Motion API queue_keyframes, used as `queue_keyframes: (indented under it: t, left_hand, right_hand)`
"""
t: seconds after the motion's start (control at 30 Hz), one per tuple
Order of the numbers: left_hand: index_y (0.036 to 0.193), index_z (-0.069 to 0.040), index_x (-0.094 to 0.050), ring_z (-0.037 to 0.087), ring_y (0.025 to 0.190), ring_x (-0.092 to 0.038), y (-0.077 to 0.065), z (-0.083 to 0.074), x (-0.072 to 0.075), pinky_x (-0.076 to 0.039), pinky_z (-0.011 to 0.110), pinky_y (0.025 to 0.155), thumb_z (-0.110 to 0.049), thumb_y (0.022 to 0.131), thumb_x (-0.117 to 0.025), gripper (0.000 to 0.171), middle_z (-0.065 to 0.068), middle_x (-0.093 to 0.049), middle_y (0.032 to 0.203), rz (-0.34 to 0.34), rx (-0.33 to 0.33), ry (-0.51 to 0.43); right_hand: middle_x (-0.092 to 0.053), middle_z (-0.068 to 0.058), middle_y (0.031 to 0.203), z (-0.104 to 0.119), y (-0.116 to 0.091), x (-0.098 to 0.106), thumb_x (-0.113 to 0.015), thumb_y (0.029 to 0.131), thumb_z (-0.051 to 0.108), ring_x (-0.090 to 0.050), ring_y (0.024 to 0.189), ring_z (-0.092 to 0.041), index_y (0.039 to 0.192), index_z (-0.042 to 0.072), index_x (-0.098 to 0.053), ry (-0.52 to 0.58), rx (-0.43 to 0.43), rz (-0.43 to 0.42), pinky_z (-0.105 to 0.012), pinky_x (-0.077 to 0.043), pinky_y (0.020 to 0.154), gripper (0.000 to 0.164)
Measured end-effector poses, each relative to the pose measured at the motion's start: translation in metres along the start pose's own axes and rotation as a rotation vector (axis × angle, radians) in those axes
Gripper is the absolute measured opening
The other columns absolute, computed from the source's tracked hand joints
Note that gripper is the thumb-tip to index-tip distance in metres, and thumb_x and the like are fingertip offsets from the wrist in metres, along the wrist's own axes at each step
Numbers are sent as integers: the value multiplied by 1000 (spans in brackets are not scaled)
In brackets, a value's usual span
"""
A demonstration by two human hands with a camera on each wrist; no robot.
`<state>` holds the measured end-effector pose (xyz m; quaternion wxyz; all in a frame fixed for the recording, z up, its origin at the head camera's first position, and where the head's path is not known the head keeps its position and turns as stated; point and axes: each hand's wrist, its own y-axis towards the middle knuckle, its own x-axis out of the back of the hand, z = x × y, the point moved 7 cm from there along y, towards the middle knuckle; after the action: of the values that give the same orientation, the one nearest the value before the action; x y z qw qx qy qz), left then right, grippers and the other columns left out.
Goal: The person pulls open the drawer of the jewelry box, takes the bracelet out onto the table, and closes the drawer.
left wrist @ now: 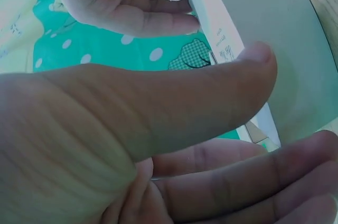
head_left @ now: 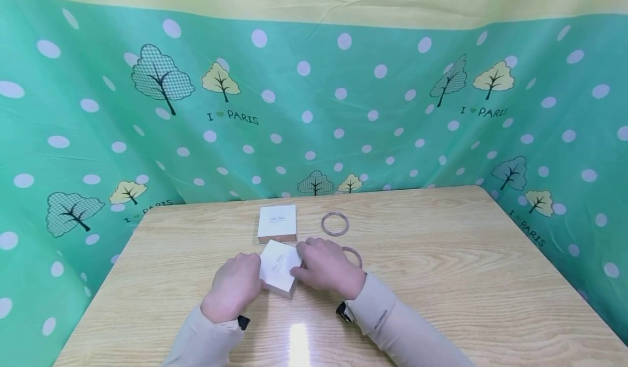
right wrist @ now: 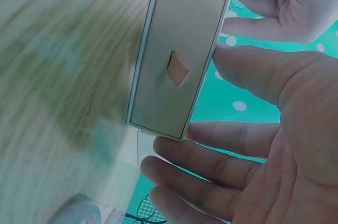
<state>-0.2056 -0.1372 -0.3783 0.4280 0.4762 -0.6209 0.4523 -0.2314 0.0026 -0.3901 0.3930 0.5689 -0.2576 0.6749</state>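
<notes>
A small white gift box (head_left: 279, 268) with cursive lettering is held between both hands, set at an angle above the near middle of the table. My left hand (head_left: 237, 282) grips its left side, thumb lying along it in the left wrist view. My right hand (head_left: 327, 265) pinches the right corner between thumb and fingers. Seen from the right wrist, the end of the box shows a beige inner drawer (right wrist: 153, 97) inside a white sleeve, with a diamond-shaped notch (right wrist: 177, 70) in its face. The drawer sits inside the sleeve.
Just behind stands a second white box (head_left: 277, 222) with a brownish front. A purplish bangle (head_left: 347, 225) lies right of it, and another bangle (head_left: 360, 255) is partly hidden behind my right hand. A green dotted curtain (head_left: 324, 110) hangs behind the wooden table (head_left: 441, 247).
</notes>
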Motion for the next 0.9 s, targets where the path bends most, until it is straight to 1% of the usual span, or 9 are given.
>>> queue_keyframes:
  t: [0.13, 0.27, 0.43, 0.53, 0.63, 0.73, 0.83, 0.9]
  left_hand:
    - [86, 3, -64, 18, 53, -49, 1, 0, -1, -38, 26, 43, 4, 80, -66, 7, 8, -55, 68, 2, 5, -18]
    - [86, 4, -64, 17, 52, -48, 0, -1, -3, -37, 25, 43, 6, 82, -62, 5, 7, -52, 66, 24, -7, -39]
    - [87, 4, -63, 17, 51, -48, 0, -2, -6, -37, 26, 44, 3, 85, -56, 8, 7, -51, 64, 58, -5, -56]
    - [87, 3, -63, 18, 51, -47, -1, -4, -5, -37, 27, 43, -4, 87, -58, 9, 6, -50, 64, 49, -10, -69]
    - [86, 2, -63, 18, 50, -47, -2, -5, -4, -36, 28, 43, -19, 90, -63, 22, 6, -50, 63, 34, -16, -76]
    - [87, 2, -63, 18, 50, -46, -2, -6, -5, -36, 29, 44, -32, 88, -68, 35, 5, -50, 63, 32, -9, -82]
    - [87, 2, -63, 18, 51, -46, -2, -7, -6, -35, 29, 45, -37, 85, -71, 39, 5, -50, 63, 31, -5, -79]
    - [87, 1, -63, 18, 52, -47, -3, -7, -5, -35, 29, 46, -38, 83, -73, 40, 5, -50, 64, 20, -19, -78]
  right_hand:
    - [-46, 7, 69, 1, -1, 0, -68, 85, 41, -45, 60, -9, 84, 15, -60, 0, -14, 16, -23, -37, 48, 27]
    - [-46, 7, 67, 1, -2, 1, -68, 85, 40, -45, 58, -9, 82, 15, -59, 10, -19, 17, -23, -37, 47, 27]
    - [-47, 7, 65, -1, -3, 2, -69, 85, 39, -45, 56, -9, 78, 15, -58, 24, -30, 15, -24, -37, 46, 27]
    - [-47, 8, 65, -2, -3, 1, -69, 84, 40, -45, 55, -9, 79, 15, -58, 27, -36, 19, -24, -37, 46, 27]
    - [-47, 8, 65, -1, -3, 1, -69, 84, 39, -46, 54, -8, 80, 15, -59, 38, -41, 26, -23, -38, 46, 27]
    - [-48, 7, 64, 0, -4, 1, -69, 84, 39, -46, 53, -9, 82, 14, -59, 57, -48, 37, -23, -38, 45, 27]
    - [-48, 7, 63, 0, -4, 0, -69, 84, 38, -46, 52, -9, 81, 14, -59, 64, -50, 44, -23, -38, 44, 27]
    - [-49, 7, 63, 0, -4, 0, -69, 84, 38, -46, 51, -9, 81, 13, -59, 64, -51, 46, -23, -38, 43, 27]
